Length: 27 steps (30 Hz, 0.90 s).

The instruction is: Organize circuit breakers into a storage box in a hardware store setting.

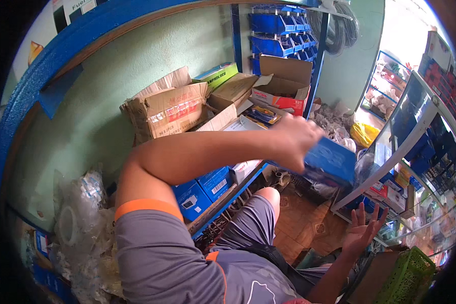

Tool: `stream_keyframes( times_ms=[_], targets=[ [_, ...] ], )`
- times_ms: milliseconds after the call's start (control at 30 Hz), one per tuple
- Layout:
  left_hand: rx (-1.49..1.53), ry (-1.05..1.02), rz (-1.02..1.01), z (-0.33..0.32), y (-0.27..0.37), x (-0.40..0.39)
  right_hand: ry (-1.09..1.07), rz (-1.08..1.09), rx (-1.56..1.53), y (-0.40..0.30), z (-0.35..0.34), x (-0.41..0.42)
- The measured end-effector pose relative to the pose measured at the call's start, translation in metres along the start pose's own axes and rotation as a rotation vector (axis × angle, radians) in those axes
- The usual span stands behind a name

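Observation:
My left arm reaches across the view, and my left hand [294,138] grips one end of a blue cardboard box [330,157], somewhat blurred. The box is tilted in the air above the tiled floor, between the shelf and a glass display case. Lower and to the right, my right hand [363,231] holds nothing, its fingers spread and pointing up. It is apart from the box, in front of the case. Behind my left forearm, blue boxes [214,184] sit on the shelf, partly hidden by the arm.
Opened cartons [174,108] and a red-and-white box [279,100] crowd the shelf. Its blue front edge [231,199] runs beside my knee. The glass display case [399,159] stands at right, with a green plastic basket [408,273] below. Plastic wrapping [85,235] heaps at left.

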State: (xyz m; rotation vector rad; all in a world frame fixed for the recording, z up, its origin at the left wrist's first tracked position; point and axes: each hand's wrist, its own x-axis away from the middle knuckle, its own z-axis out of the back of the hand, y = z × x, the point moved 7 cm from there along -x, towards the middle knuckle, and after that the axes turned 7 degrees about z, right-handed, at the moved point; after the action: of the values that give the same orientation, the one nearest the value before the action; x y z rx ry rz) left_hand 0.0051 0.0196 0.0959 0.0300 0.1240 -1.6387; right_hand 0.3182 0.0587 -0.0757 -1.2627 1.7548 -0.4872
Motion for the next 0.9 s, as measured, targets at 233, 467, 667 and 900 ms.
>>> stream_keyframes(
  times_ms=[233, 467, 667, 900],
  targets=[
    [-0.055, 0.043, 0.512, 0.014, -0.148, 0.035, 0.082, -0.072, -0.129, 0.01, 0.025, -0.009],
    [-0.178, 0.167, 0.85, 0.029, -0.261, 0.008, 0.143, -0.117, -0.108, 0.028, 0.04, -0.007],
    [0.097, 0.234, 1.045, -0.002, -0.37, -0.028, 0.147, -0.147, 0.0, 0.04, 0.055, -0.005],
    [0.239, 0.095, 1.329, -0.047, -0.423, -0.033, 0.239, -0.09, 0.097, 0.029, 0.068, -0.009]
  ],
)
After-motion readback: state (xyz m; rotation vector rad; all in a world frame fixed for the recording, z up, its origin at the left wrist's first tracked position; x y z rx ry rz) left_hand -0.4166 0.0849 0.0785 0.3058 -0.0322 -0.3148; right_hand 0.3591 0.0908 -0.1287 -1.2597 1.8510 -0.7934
